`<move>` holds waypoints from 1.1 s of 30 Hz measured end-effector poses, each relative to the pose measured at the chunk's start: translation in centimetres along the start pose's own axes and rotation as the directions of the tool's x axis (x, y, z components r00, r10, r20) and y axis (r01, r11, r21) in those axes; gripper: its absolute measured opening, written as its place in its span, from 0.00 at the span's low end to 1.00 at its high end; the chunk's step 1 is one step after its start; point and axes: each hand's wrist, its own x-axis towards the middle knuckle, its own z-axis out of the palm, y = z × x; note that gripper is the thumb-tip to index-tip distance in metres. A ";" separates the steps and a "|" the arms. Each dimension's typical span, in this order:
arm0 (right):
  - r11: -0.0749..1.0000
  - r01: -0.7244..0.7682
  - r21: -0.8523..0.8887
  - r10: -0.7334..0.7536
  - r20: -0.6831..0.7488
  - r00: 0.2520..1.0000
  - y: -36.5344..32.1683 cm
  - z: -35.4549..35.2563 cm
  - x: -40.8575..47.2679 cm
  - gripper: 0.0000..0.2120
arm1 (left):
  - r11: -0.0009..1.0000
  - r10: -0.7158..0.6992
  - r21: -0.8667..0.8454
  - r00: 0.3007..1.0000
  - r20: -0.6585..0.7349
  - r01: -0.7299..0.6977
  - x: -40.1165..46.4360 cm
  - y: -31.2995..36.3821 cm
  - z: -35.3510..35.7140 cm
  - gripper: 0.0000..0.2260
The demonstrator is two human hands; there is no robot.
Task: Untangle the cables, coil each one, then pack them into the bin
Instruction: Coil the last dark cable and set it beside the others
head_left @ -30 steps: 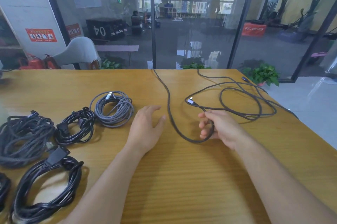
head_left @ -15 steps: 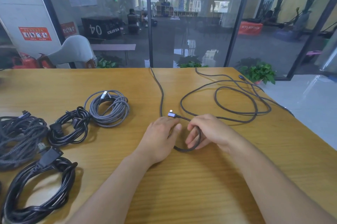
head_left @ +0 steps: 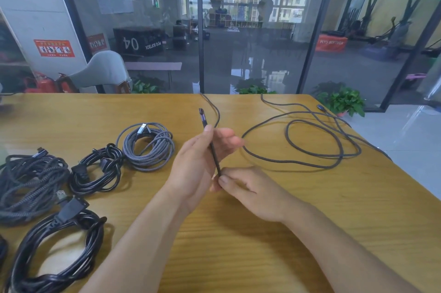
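At seven o'clock, nearest you, a thick glossy black coiled cable (head_left: 57, 247) lies on the wooden table (head_left: 238, 245). Your right hand (head_left: 250, 191) pinches the thin dark braided cable (head_left: 310, 145), fingers clamped on it. Your left hand (head_left: 202, 161) pinches the same cable higher up, thumb on it, its plug end (head_left: 202, 116) pointing to twelve o'clock. From there the cable sprawls in loose loops toward two o'clock. At ten o'clock sit a grey braided coiled cable (head_left: 149, 146) and a small black coiled cable (head_left: 95, 170); a dark braided bundle (head_left: 26, 185) lies at nine.
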 end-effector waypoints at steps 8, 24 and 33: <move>0.878 0.001 -0.479 -0.002 -0.002 1.000 3.3 -3.3 0.1 0.34 | 0.974 -0.100 -0.193 0.991 0.086 0.116 -1.1 2.6 -0.9 0.22; 0.971 -0.174 0.164 0.238 -0.612 0.754 -0.1 -3.7 0.6 0.13 | 0.943 -0.139 0.308 0.990 0.007 0.130 -0.8 -0.7 -0.3 0.25; 0.927 0.044 0.372 0.160 -0.501 0.850 -0.8 -0.7 0.9 0.05 | 0.972 -0.089 0.218 0.996 -0.021 0.092 -0.5 -1.9 0.1 0.24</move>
